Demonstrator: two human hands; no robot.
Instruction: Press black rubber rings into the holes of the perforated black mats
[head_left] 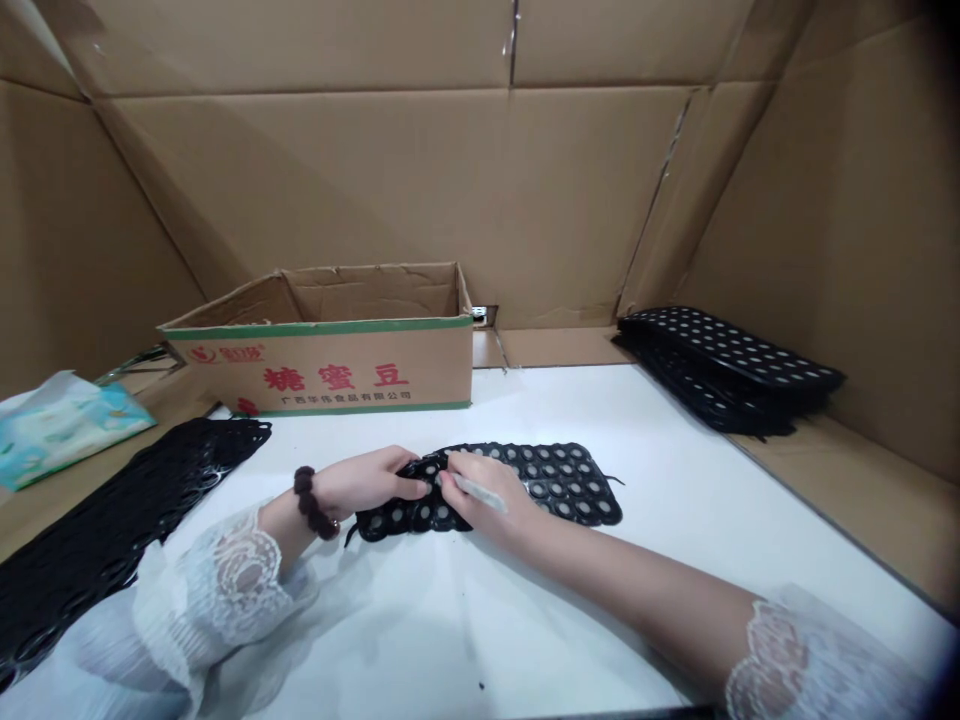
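A black mat with rows of pale round discs (577,480) lies flat on the white table, a short cord at each end. My left hand (371,483), with a dark beaded band at the wrist, pinches the mat's left part between thumb and fingers. Right beside it, my right hand (487,490) is closed around a slim whitish tool (480,492), whose tip is hidden at the discs near my left thumb. My fingers cover part of the mat's middle.
An open cardboard box (337,370) stands behind the mat. Black netted pieces (127,500) lie at the left, near a tissue pack (71,425). Stacked black disc mats (727,350) rest at the back right. Cardboard walls (390,180) surround the white table (405,640).
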